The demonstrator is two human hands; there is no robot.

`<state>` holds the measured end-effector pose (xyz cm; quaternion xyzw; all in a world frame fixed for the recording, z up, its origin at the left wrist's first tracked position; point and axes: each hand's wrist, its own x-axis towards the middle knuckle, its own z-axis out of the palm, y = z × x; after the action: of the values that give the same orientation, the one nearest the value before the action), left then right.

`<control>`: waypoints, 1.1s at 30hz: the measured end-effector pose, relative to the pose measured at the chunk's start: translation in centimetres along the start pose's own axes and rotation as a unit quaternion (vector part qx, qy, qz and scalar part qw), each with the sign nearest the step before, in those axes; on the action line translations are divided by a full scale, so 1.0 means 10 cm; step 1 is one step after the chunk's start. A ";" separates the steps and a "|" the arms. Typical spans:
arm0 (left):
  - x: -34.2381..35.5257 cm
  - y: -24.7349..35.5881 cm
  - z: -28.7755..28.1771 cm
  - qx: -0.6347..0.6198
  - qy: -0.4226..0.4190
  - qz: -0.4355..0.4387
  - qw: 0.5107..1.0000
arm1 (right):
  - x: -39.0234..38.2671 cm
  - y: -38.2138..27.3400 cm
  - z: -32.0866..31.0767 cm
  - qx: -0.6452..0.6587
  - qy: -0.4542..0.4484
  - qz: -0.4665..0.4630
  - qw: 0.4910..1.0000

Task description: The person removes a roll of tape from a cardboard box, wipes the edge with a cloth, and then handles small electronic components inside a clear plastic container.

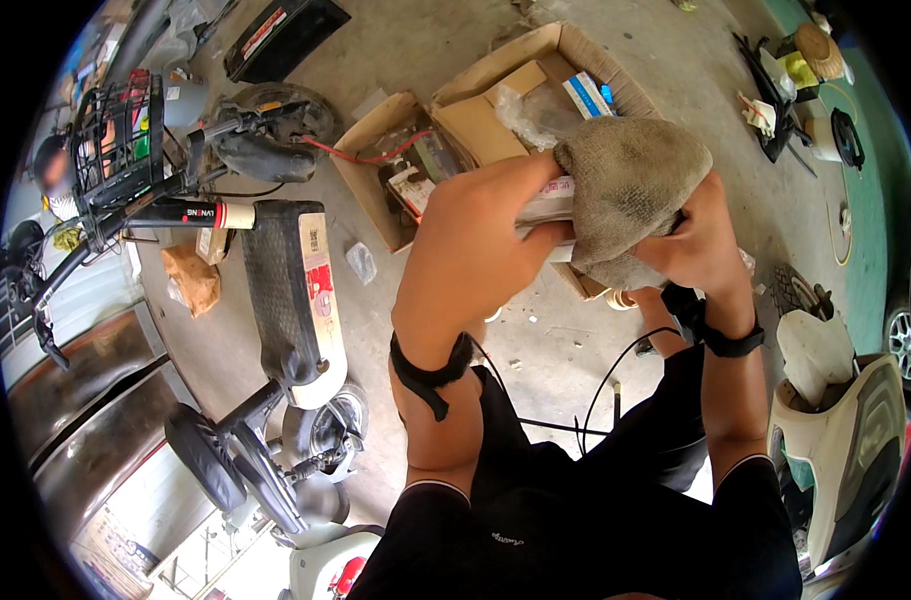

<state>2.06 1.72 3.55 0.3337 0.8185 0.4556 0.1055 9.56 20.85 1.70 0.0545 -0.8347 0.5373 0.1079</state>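
Note:
My left hand (500, 240) is closed around a pale, flat box (549, 205) with pink print, held up in front of me. A grey-brown cloth (635, 185) drapes over the right end of that box and hides much of it. Bunched into the cloth from the right side is my right hand (697, 235), its fingers partly hidden in the folds. Black straps circle both wrists. Below and beyond my hands stands an open cardboard box (505, 62) with a blue-and-white packet (586, 95) and clear plastic inside.
A smaller carton (360, 150) of parts adjoins the big one, with a red cable (360, 158) across it. An electric scooter (275, 290) stands at left, a black battery (280, 38) behind it. White vehicle bodywork (855, 440) is close on the right. Thin black cables run by my legs.

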 end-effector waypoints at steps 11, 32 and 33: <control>0.01 -0.03 -0.05 -0.197 0.078 -0.117 0.970 | -0.15 0.54 -0.29 0.284 0.232 0.060 0.928; 0.08 -0.20 -0.08 -0.454 0.183 -0.132 0.862 | -0.09 0.22 -0.16 0.215 0.101 0.132 0.962; 0.07 -0.21 -0.09 -0.450 0.183 -0.129 0.865 | -0.09 0.21 -0.19 0.211 0.091 0.135 0.964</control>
<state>0.14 0.83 2.39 0.0524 0.5648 0.8097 0.1506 10.27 23.44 0.33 -0.0865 -0.6884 0.7138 0.0957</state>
